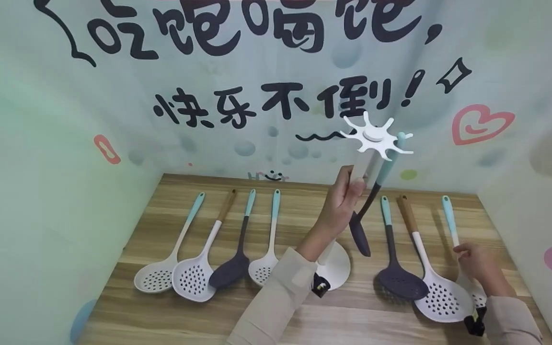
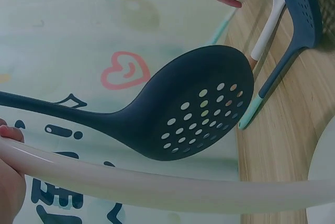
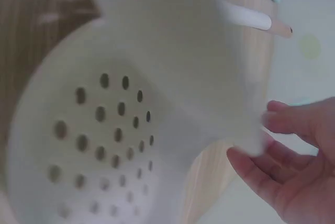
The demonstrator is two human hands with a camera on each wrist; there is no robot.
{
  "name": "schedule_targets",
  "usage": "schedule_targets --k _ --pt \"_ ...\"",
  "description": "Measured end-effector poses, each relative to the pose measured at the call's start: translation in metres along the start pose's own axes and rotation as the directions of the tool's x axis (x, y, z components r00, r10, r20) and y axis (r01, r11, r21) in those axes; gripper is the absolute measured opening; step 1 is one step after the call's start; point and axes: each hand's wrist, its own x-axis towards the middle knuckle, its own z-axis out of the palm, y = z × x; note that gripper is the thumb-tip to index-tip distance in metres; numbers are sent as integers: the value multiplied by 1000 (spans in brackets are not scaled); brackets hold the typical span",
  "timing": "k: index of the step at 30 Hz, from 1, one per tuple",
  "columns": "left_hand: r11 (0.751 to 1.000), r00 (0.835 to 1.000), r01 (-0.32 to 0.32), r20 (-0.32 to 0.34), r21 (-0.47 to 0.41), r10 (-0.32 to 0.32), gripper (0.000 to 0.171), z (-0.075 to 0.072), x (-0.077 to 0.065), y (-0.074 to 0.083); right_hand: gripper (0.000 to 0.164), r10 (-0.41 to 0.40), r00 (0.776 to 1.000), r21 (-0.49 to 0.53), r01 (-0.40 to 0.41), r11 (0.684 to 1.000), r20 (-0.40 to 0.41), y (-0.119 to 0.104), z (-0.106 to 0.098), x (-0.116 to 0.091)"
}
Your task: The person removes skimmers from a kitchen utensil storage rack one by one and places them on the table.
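My left hand [image 1: 339, 207] grips the pale pole [image 2: 157, 188] of a utensil stand, just below its white hook wheel [image 1: 373, 135]. The stand's round white base [image 1: 340, 270] is partly hidden by the left arm. From the wheel hangs a dark skimmer [image 2: 193, 103] with a teal handle, its holed bowl beside the pole. On the right, my right hand [image 1: 483, 266] pinches the neck of a white skimmer [image 3: 99, 130] with a teal handle [image 1: 449, 213]. That skimmer's bowl is mostly hidden by the hand in the head view.
Left of the stand lie several skimmers, among them a white one with a brown handle [image 1: 194, 280] and a dark one [image 1: 230, 272]. A dark skimmer [image 1: 403, 283] and a large white skimmer [image 1: 444, 301] lie at right. A printed cloth [image 1: 257, 148] backs the wooden table [image 1: 127, 306].
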Motion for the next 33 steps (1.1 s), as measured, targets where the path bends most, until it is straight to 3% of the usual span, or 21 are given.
schedule_targets --k 4,10,25,29,33 --pt "1000 1000 -1 1 -12 1 65 0 0 0 34 -22 996 16 20 1000 83 1 4 3" --pt "1000 1000 10 -5 -11 -10 67 0 0 0 37 7 988 49 -15 999 155 -2 4 4" --pt "1000 1000 1 -7 18 0 63 0 -1 -1 44 -96 977 84 81 993 192 -11 -4 -5" --pt "1000 1000 7 2 19 -7 63 0 -1 0 49 -135 972 101 118 988 194 -23 -12 -10" --pt "1000 1000 8 8 3 -8 63 -1 -1 -1 50 -192 971 85 181 980 144 -42 -20 -16"
